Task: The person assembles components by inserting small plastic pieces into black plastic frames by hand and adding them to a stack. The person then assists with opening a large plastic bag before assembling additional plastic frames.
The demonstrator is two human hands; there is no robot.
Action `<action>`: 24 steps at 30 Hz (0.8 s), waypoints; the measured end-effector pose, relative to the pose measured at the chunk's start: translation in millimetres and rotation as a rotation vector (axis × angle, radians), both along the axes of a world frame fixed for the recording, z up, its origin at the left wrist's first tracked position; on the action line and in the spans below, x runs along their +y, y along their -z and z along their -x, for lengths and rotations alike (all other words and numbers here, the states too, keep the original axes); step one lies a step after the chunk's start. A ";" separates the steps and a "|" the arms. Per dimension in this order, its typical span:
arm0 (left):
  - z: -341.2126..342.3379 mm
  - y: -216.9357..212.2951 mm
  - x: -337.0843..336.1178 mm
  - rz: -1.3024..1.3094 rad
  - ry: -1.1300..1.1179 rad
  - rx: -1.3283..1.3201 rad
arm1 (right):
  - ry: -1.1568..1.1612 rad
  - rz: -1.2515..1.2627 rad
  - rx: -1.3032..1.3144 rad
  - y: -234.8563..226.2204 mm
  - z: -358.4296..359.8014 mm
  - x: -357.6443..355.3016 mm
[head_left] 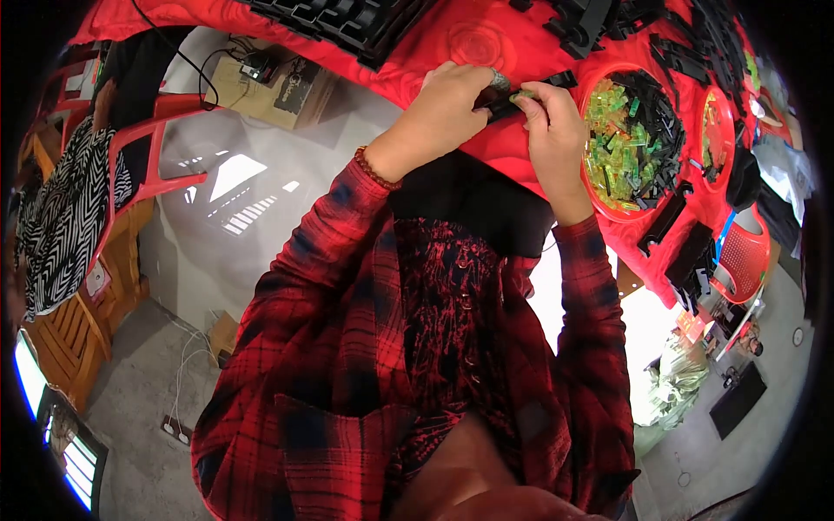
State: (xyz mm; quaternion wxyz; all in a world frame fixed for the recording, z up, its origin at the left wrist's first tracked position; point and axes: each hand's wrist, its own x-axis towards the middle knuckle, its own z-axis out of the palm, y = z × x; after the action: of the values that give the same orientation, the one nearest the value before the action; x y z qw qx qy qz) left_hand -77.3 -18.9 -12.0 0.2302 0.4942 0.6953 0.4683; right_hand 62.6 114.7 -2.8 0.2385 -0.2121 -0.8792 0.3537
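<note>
My left hand [447,108] and my right hand [556,126] meet over the edge of a table with a red cloth [469,39]. Between them they grip a small black plastic part [512,102], with a bit of green at my right fingertips. A ring shows on my left hand and a bead bracelet on that wrist. Just right of my right hand stands a red bowl [599,195] filled with green translucent pieces and black parts.
A black tray [347,22] lies at the table's far side. A second red bowl [714,130] and loose black parts [678,52] lie to the right. A red chair [156,148] with draped patterned cloth stands left; a cardboard box [269,87] sits on the floor.
</note>
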 end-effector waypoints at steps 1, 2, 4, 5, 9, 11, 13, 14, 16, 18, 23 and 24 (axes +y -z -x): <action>-1.1 0.7 -0.1 -0.018 -0.010 0.021 | -0.001 0.002 -0.003 0.8 0.0 -0.3; -1.9 1.3 -0.2 -0.037 -0.020 0.042 | -0.009 -0.018 0.013 1.4 0.4 -0.4; -2.0 3.7 0.0 -0.046 -0.024 0.043 | -0.017 -0.035 0.026 2.6 1.3 -1.2; -1.8 4.7 0.0 -0.056 -0.028 0.047 | -0.024 -0.065 0.023 3.0 2.1 -1.5; -1.5 5.2 0.9 -0.040 -0.024 0.012 | -0.038 -0.186 0.011 4.3 5.5 -3.3; -2.1 4.1 1.7 -0.036 -0.040 0.010 | -0.041 -0.241 0.018 5.0 7.1 -3.0; -2.9 4.7 2.3 -0.037 -0.039 0.000 | -0.042 -0.296 0.026 5.0 6.6 -4.3; -3.3 4.4 2.8 -0.041 -0.039 -0.009 | -0.030 -0.290 0.017 4.4 5.9 -5.0; -3.6 3.1 3.5 -0.029 -0.044 -0.003 | -0.014 -0.285 0.002 5.2 5.2 -6.4; -4.8 -0.8 6.1 -0.023 -0.048 0.009 | -0.026 -0.315 0.002 5.8 5.0 -6.1; -16.3 2.9 15.1 0.030 -0.234 0.105 | 0.029 -0.052 0.013 -2.1 3.7 -8.1; -18.4 1.1 16.2 0.027 -0.232 0.103 | 0.085 0.228 0.000 -4.8 1.2 -7.5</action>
State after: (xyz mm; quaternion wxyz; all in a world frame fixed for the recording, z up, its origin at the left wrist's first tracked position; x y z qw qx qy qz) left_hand -58.9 -2.6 -13.2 0.1449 0.4307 0.7651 0.4563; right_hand 61.4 107.2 2.0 0.2278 -0.2748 -0.8234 0.4411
